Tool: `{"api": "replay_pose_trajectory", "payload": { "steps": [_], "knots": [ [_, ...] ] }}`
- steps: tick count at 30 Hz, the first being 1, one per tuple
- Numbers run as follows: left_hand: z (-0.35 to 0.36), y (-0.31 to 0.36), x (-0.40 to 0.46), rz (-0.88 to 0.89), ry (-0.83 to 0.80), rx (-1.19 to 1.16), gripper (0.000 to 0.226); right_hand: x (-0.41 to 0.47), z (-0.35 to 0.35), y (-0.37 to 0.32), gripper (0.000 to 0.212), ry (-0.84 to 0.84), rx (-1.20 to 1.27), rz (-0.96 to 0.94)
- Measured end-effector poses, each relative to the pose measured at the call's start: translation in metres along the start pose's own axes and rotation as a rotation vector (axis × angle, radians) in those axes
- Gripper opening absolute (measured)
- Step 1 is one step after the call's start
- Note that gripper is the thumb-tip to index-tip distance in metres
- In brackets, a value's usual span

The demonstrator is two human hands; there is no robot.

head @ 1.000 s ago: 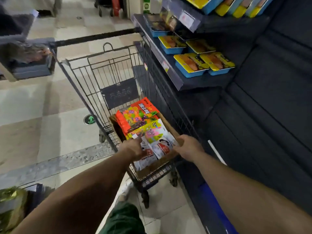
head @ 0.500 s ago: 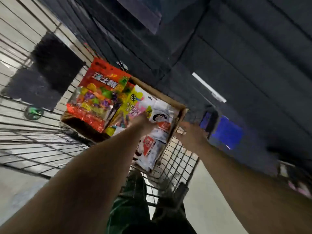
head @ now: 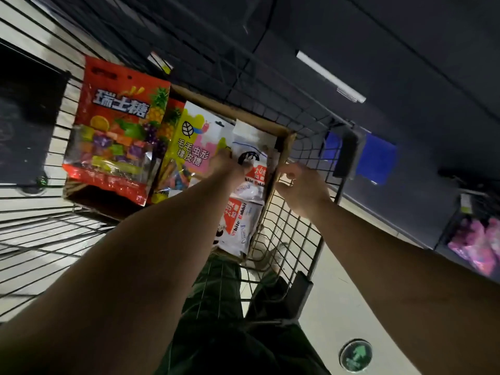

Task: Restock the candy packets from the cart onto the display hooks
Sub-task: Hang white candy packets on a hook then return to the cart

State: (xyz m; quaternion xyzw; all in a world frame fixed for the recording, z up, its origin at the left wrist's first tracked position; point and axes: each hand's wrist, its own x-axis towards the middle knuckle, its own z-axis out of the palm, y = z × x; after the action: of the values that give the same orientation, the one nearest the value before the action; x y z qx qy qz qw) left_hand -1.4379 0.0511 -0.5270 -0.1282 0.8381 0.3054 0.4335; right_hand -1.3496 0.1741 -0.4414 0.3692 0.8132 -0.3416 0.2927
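Candy packets stand packed in a cardboard box [head: 273, 128] inside the wire cart [head: 292, 234], filling the frame's centre from about nine o'clock to three. At the nine o'clock end leans a red packet [head: 113, 131] printed with fruit and showing coloured sweets through a clear window; just beside it, toward the centre, is a yellow and pink packet [head: 189, 147], and next to that, toward three o'clock, white packets [head: 243, 212] with red labels, one behind another. The left hand [head: 224, 165] reaches in from six o'clock and rests its fingertips at the top edges where the yellow and pink packet meets the white ones; its fingers are bent down into the packets, and I cannot tell whether they pinch one. The right hand [head: 300, 185] hovers at the box's three o'clock rim, fingers loosely curled and thumb near the forefinger, holding nothing that shows. Below the cart at six o'clock are the person's dark green trousers [head: 216, 320] and a pale floor [head: 351, 307] with a round green arrow sticker [head: 355, 354]. A dark shelf unit [head: 405, 77] fills twelve to three o'clock, with pink packets [head: 476, 242] at its lower end.
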Motion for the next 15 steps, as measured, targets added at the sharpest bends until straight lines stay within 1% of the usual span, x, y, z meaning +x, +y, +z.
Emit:
{"api": "replay_pose_trajectory", "payload": {
  "steps": [2,4,5,6,8,9,10,11,13,14,15],
  "knots": [
    [-0.012,-0.005,-0.007,-0.017,-0.033,-0.121,0.054,0.000,0.001,-0.004,0.034,0.013,0.072,-0.001],
    [-0.031,-0.013,-0.018,0.027,-0.089,-0.184,0.040,0.002,0.002,-0.009,0.032,0.033,0.179,0.012],
    [-0.040,-0.019,-0.026,0.045,-0.149,-0.206,0.032,0.003,0.002,-0.013,0.030,0.044,0.256,0.021],
    [-0.047,-0.023,-0.033,0.055,-0.225,-0.225,0.028,0.003,0.003,-0.017,0.028,0.042,0.365,0.049],
    [-0.055,-0.033,-0.050,0.065,-0.392,-0.254,0.031,0.001,0.005,-0.025,0.028,-0.022,0.655,0.153],
    [-0.056,-0.037,-0.059,0.069,-0.476,-0.270,0.028,0.003,0.007,-0.025,0.028,-0.050,0.763,0.203],
    [-0.055,-0.040,-0.066,0.067,-0.550,-0.301,0.023,0.003,0.010,-0.025,0.023,-0.062,0.807,0.226],
    [-0.054,-0.045,-0.070,0.026,-0.567,-0.341,0.017,0.001,0.011,-0.025,0.017,-0.060,0.806,0.232],
    [-0.056,-0.054,-0.069,-0.072,-0.455,-0.374,0.011,-0.002,0.014,-0.019,0.017,-0.020,0.734,0.221],
    [-0.058,-0.061,-0.065,-0.064,-0.365,-0.247,0.016,-0.004,0.015,-0.016,0.018,0.013,0.710,0.213],
    [-0.059,-0.068,-0.059,-0.089,-0.236,-0.095,0.026,-0.005,0.015,-0.012,0.019,0.043,0.690,0.209]
  ]
}}
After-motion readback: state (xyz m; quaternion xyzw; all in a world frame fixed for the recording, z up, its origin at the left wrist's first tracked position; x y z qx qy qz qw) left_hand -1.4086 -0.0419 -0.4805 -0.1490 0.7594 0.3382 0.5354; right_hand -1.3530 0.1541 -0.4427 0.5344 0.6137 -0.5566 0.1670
